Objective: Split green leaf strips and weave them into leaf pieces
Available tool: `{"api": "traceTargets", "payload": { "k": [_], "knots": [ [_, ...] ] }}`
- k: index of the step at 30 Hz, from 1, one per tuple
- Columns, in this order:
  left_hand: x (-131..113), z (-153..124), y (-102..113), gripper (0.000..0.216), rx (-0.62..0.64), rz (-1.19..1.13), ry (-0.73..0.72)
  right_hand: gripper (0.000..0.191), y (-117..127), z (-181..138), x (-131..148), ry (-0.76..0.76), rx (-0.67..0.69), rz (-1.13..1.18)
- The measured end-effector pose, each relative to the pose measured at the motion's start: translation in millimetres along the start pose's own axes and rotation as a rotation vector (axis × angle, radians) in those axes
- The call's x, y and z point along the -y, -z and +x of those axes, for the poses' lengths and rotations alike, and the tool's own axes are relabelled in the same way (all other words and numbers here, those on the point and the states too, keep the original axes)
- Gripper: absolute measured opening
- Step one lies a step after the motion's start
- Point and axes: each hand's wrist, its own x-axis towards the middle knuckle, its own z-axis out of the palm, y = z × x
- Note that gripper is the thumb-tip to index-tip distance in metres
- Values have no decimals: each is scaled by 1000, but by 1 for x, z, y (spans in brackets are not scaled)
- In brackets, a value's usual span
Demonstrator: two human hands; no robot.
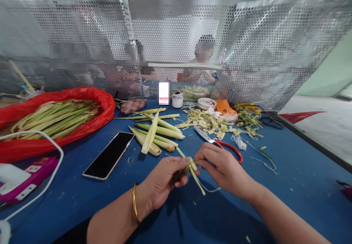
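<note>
My left hand [167, 178], with a gold bangle at the wrist, is closed around a small bundle of pale green leaf strips [194, 176]. One strip juts up from the grip and another hangs down to the right. My right hand [220, 165] pinches at the right side of the bundle, its fingertips pressed together close to my left thumb. A thin white string [210, 191] trails below the fingers; where it starts is hidden. Red-handled scissors [229, 147] lie partly behind my right hand. Several cut green leaf pieces [162, 130] rest just beyond my left hand.
A black-screened phone [110, 156] lies at left, near a red bag [101, 125] of long leaves and a purple power strip [33, 180]. Leaf scraps [203, 121], a tape roll [206, 103] and white thread [239, 141] lie beyond. A perforated metal screen [176, 31] separates people opposite.
</note>
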Motion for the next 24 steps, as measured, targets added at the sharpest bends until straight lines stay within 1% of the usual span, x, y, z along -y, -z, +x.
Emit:
{"api": "traceTargets", "payload": {
  "k": [4,7,10,13,14,16,17,18,20,21,23,24],
  "knots": [
    [-4,-2,-1,23,-42,5,56,23,-1,1,3,59,4,-93],
    [-4,-2,-1,21,-72,9,79,24,-5,1,5,111,-26,-175],
    [-2,-1,-1,19,-80,2,52,25,-10,1,5,155,-94,-220],
    [-5,-1,-1,18,-104,48,-24,22,-13,1,2,137,-167,-165],
    [-7,-2,0,17,-126,72,-57,18,-13,0,1,101,-194,-129],
    [-14,-3,3,15,-192,129,-132,14,-10,0,-3,-29,-239,-75],
    [-19,-4,6,14,-235,161,-180,13,-8,0,-5,-116,-243,-66],
    [-25,-6,8,14,-280,199,-229,9,-6,0,-6,-210,-217,-69],
    [-36,-8,15,14,-370,270,-342,4,-6,0,-7,-366,-83,-94],
    [-41,-10,18,14,-402,303,-381,6,-8,0,-7,-426,-1,-108],
    [-49,-12,25,14,-449,349,-419,9,-17,0,-5,-488,107,-130],
    [-52,-13,27,15,-461,364,-419,10,-23,0,-3,-499,124,-140]
  ]
}}
